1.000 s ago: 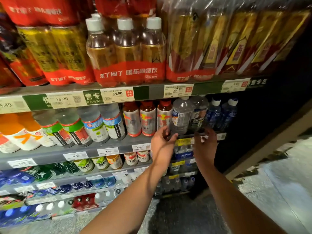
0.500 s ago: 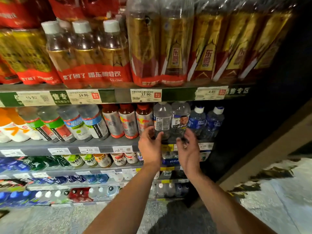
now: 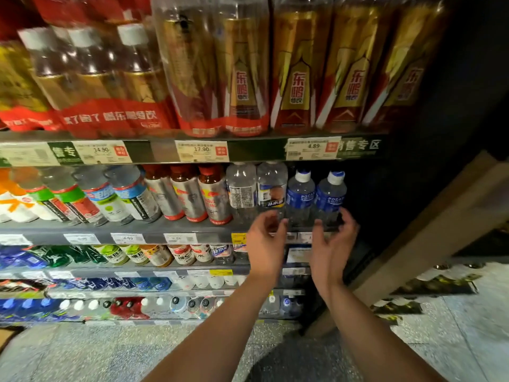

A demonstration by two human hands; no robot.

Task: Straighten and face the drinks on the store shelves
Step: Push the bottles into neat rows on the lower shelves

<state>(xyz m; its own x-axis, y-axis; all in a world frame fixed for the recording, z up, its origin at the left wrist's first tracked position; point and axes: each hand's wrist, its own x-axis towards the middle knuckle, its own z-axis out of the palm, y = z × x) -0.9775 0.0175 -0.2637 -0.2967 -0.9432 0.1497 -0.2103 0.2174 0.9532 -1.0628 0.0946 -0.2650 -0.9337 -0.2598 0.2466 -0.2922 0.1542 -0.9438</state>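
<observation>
Blue-labelled bottles [image 3: 315,199] — left hand [image 3: 265,244], right hand [image 3: 333,244] cupped beneath

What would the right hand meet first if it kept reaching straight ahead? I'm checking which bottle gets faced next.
Most likely the rightmost blue-label Pocari Sweat bottle: the right hand is open, its fingers at that bottle's base. Depth is unclear, so contact cannot be confirmed.

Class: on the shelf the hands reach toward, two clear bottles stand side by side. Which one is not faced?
The left clear bottle: it shows barcode and fine print, while the right clear bottle shows its front label.
</observation>
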